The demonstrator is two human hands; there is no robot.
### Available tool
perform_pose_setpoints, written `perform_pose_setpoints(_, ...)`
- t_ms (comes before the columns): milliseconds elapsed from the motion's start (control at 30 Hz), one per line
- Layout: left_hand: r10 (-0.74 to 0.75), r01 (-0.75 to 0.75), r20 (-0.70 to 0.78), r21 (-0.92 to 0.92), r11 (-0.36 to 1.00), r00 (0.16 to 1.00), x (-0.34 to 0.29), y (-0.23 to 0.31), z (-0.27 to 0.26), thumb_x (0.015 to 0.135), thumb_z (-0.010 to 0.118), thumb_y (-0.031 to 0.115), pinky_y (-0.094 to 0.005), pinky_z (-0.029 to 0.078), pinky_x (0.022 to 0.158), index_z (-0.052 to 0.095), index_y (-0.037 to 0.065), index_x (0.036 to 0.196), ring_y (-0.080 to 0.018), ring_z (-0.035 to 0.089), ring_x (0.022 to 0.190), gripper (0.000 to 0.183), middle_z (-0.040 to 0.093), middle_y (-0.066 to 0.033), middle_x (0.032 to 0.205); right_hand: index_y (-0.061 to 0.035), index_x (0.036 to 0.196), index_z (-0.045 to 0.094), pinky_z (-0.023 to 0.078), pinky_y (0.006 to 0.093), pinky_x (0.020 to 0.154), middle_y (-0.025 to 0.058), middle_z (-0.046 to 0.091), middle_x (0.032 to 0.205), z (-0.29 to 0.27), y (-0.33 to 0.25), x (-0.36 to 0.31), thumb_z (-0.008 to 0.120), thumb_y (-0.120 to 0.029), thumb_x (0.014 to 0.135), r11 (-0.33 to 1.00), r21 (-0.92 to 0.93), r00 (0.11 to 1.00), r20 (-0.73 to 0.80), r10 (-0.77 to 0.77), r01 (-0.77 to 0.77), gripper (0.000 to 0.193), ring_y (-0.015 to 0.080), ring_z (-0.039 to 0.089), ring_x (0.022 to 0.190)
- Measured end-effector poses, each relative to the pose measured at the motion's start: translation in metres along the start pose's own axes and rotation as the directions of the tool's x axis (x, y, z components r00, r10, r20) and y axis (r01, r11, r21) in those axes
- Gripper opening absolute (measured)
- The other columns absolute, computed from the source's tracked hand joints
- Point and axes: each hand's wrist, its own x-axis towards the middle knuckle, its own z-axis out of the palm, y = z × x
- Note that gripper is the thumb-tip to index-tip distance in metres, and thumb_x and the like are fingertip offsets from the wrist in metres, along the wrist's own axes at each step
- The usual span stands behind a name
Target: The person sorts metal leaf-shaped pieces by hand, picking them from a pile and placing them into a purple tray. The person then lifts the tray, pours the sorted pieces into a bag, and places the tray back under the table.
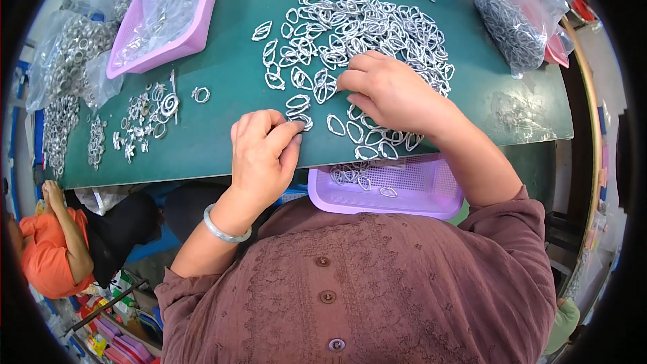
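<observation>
A large heap of silver pointed-oval metal rings (384,27) is spread on the green tabletop. My left hand (263,145) is at the table's front edge, thumb and index finger pinched on a silver oval ring (305,123). Just beyond it lies another ring (297,102). My right hand (391,91) reaches over the near side of the heap with its fingers curled. Its fingertips are beside a small cluster of rings (325,85), and whatever they grip is hidden. More loose rings (335,124) lie between my hands and under my right wrist.
A purple basket (387,207) with a few rings sits below the table edge at my body. At left are a pink tray (158,57), bagged rings (77,54) and small metal parts (145,113). A filled bag (512,27) stands right. A person in orange (57,249) sits left.
</observation>
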Motion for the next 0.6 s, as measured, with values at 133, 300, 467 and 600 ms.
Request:
perform_pose_setpoints(133,-0.011,0.011,-0.012,0.006,1.0,1.0,0.001,0.001,-0.001,0.072,0.072,0.001,-0.0379,0.04,0.079,0.067,0.007,0.094,-0.0266,0.055,0.087,0.023,0.057,-0.0066,0.09,-0.0045,0.088,0.063,0.046,0.0412,0.079,0.0101,0.056,0.087,0.005,0.005,-0.001,0.068,-0.009,0.078,0.999,-0.04,1.0,-0.003,-0.027,0.027,0.011,0.0308,0.056,0.087)
perform_pose_setpoints(300,0.001,-0.002,0.018,0.053,0.999,1.0,0.003,0.001,-0.005,0.071,0.073,0.001,-0.0382,0.041,0.081,0.066,0.007,0.092,-0.0277,0.056,0.089,0.022,0.058,-0.0069,0.091,-0.0065,0.077,0.064,0.047,0.041,0.075,0.0089,0.058,0.082,0.001,-0.002,-0.004,0.066,-0.013,0.078,0.999,-0.023,0.999,0.019,-0.047,0.048,0.006,0.029,0.059,0.087)
perform_pose_setpoints(467,-0.012,0.012,0.016,-0.028,1.0,1.0,0.005,0.003,0.0,0.071,0.073,0.0,-0.0385,0.041,0.082,0.064,0.007,0.087,-0.0286,0.056,0.09,0.02,0.058,-0.0073,0.092,-0.0082,0.085,0.064,0.043,0.0382,0.078,0.0059,0.055,0.086,-0.001,-0.011,-0.014,0.069,-0.011,0.075,0.993,0.035,0.99,0.074,-0.117,0.114,0.011,0.0267,0.056,0.086)
perform_pose_setpoints(600,-0.024,0.027,0.055,-0.064,0.998,0.998,0.009,0.005,0.001,0.072,0.071,-0.002,-0.0392,0.042,0.082,0.059,0.006,0.083,-0.0294,0.056,0.089,0.018,0.057,-0.0081,0.091,-0.0087,0.089,0.064,0.042,0.0384,0.08,0.0057,0.054,0.089,0.004,-0.022,-0.014,0.071,-0.011,0.076,0.988,0.087,0.991,0.032,-0.132,0.129,0.016,0.0263,0.054,0.087)
